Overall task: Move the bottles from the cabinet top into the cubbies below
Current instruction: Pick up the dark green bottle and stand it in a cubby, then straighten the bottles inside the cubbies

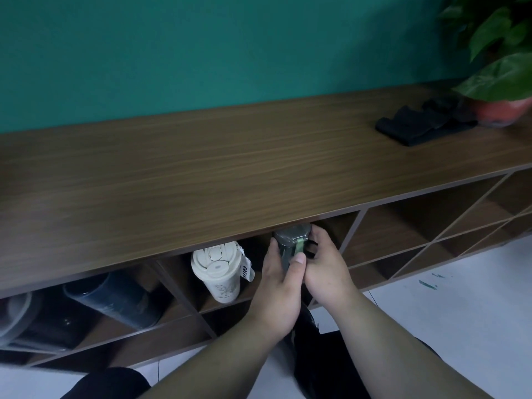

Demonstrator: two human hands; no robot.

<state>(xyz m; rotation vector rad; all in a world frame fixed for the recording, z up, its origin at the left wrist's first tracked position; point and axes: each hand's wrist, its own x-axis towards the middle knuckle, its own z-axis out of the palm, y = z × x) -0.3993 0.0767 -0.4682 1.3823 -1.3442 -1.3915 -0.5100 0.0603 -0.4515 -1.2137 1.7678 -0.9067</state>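
Teal wall behind, long wood-grain cabinet top point(230, 168) running edge to edge. Both hands closed round a grey bottle point(290, 240) with a green strap, left hand point(280, 286) wrapping its near side with thumb pressed on the strap, right hand point(325, 264) cupping the far side, fingers curled. Bottle tilted cap-first at the mouth of an upper cubby point(331, 228), cap just under the front edge of the top, not yet fully inside. Likely risk from here: cap catching that front edge, or the bottle rolling back out once released on its side. Next cubby toward the left end holding a cream tumbler point(218, 272), lid outward, hang tag beside it; further left, a dark bottle point(115, 300) lying tilted, and a blurred round object at the frame edge, not identifiable. Cubbies toward the right end seemingly empty. Near the top's right end, only a black cloth point(423, 125) and a potted plant point(501, 79); no bottles visible there.
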